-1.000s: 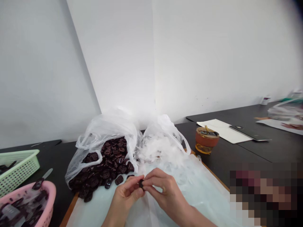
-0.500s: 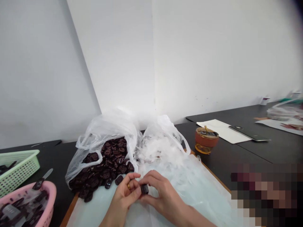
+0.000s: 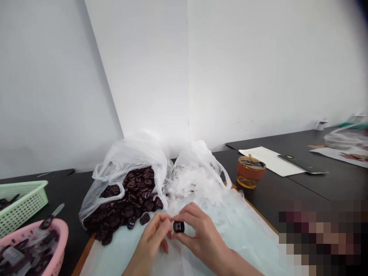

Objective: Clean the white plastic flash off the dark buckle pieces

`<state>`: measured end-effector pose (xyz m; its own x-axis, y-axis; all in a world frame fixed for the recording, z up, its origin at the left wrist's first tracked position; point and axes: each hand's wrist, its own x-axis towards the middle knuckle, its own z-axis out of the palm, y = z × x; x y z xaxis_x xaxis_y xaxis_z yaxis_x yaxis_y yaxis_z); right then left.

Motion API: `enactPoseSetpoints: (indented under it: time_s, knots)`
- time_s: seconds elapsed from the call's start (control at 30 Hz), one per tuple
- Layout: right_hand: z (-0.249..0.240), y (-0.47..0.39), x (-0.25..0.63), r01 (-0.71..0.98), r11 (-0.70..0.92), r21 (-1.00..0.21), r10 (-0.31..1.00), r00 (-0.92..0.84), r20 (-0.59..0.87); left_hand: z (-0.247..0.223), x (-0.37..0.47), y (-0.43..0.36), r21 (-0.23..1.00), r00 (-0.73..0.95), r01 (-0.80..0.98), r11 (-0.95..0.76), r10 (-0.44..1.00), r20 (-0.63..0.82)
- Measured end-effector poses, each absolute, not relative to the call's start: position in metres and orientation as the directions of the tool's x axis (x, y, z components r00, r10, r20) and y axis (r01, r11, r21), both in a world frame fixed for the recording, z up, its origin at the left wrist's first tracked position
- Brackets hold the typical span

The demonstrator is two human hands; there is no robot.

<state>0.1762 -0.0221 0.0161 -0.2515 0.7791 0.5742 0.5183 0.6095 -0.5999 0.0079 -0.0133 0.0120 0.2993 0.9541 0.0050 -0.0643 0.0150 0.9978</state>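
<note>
My right hand (image 3: 198,230) pinches a small dark rounded-square piece (image 3: 178,227) between thumb and fingertips, its glossy face turned toward me. Right beside it, my left hand (image 3: 156,232) has thumb and index finger pressed together; whatever they hold, if anything, is hidden. Similar dark glossy pieces (image 3: 135,199) spill in a heap from a white plastic bag (image 3: 110,159) behind my left hand. One loose dark piece (image 3: 145,219) lies apart from the heap. Beneath both hands is a pale, sheet-covered board (image 3: 120,253).
At left stand a pink basket (image 3: 63,237) and a green basket (image 3: 37,197), both holding dark pieces. A second bag (image 3: 198,153) with white scraps lies behind my hands. Right of it are an amber cup (image 3: 250,172), white paper (image 3: 267,159) and a phone (image 3: 301,165).
The dark piece has turned from edge-on to face me in my right hand. My left fingers have drawn closer together and shifted slightly.
</note>
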Motion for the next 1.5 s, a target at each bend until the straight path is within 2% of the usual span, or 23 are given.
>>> enactPoseSetpoints:
  time_s: [0.1,0.17,0.23,0.27,0.33,0.4,0.47,0.57,0.63,0.7,0.8,0.9,0.97,1.07,1.27,1.4,1.5]
  knots:
    - [0.019,-0.020,0.182,0.449,0.634,-0.630,0.773,-0.338,0.537,0.008,0.009,-0.011,0.998,0.381,-0.008,0.060,0.923,-0.052]
    - [0.023,-0.014,0.195,0.452,0.602,-0.658,0.797,-0.292,0.529,0.015,0.000,-0.006,0.989,0.272,-0.103,0.108,0.959,-0.076]
    - [0.026,-0.005,0.212,0.553,0.494,-0.671,0.857,-0.178,0.484,0.032,-0.019,-0.001,0.944,0.067,-0.324,0.054,0.997,-0.034]
    - [0.027,0.000,0.221,0.612,0.444,-0.655,0.873,-0.130,0.471,0.042,-0.032,0.001,0.889,-0.058,-0.457,-0.028,0.998,0.002]
    - [0.028,0.006,0.235,0.717,0.373,-0.589,0.900,-0.126,0.416,0.063,-0.059,0.004,0.719,-0.186,-0.662,-0.214,0.975,0.119]
    - [0.027,0.008,0.242,0.774,0.328,-0.541,0.926,-0.151,0.345,0.078,-0.082,0.005,0.544,-0.346,-0.753,-0.370,0.926,0.150]
    - [0.025,0.008,0.241,0.803,0.310,-0.509,0.941,-0.183,0.284,0.081,-0.090,0.006,0.533,-0.416,-0.734,-0.421,0.899,0.137]
    - [0.019,0.007,0.233,0.837,0.324,-0.441,0.938,-0.224,0.264,0.066,-0.076,0.009,0.717,-0.339,-0.634,-0.291,0.937,0.081]
    - [0.014,0.008,0.228,0.855,0.344,-0.388,0.927,-0.242,0.288,0.052,-0.058,0.012,0.865,-0.259,-0.460,-0.200,0.962,0.085]
    - [0.011,0.010,0.224,0.865,0.354,-0.356,0.917,-0.247,0.312,0.040,-0.042,0.014,0.964,-0.180,-0.235,-0.126,0.980,0.085]
    - [0.010,0.012,0.219,0.867,0.355,-0.351,0.912,-0.238,0.335,0.029,-0.026,0.014,0.992,-0.087,0.011,-0.125,0.988,0.125]
    - [0.014,0.008,0.214,0.850,0.375,-0.369,0.905,-0.250,0.345,0.019,-0.015,0.009,0.986,0.039,0.102,-0.130,0.991,0.127]
    - [0.018,0.002,0.209,0.796,0.406,-0.448,0.897,-0.252,0.364,0.013,-0.008,0.004,0.986,0.108,0.129,-0.110,0.989,0.096]
    - [0.023,-0.008,0.200,0.643,0.415,-0.643,0.907,-0.234,0.351,0.005,0.000,-0.001,0.992,0.158,0.101,-0.080,0.985,0.063]
    - [0.018,-0.013,0.184,0.249,0.220,-0.943,0.944,-0.299,0.141,0.010,0.003,-0.005,0.998,0.254,0.040,-0.038,0.967,0.027]
    - [0.010,-0.008,0.183,-0.056,0.070,-0.996,0.932,-0.351,0.085,0.013,0.001,-0.004,1.000,0.238,-0.005,0.002,0.971,-0.001]
    - [0.010,-0.005,0.185,-0.161,-0.030,-0.987,0.918,-0.395,0.036,0.014,-0.001,-0.002,1.000,0.188,0.016,0.004,0.982,-0.007]
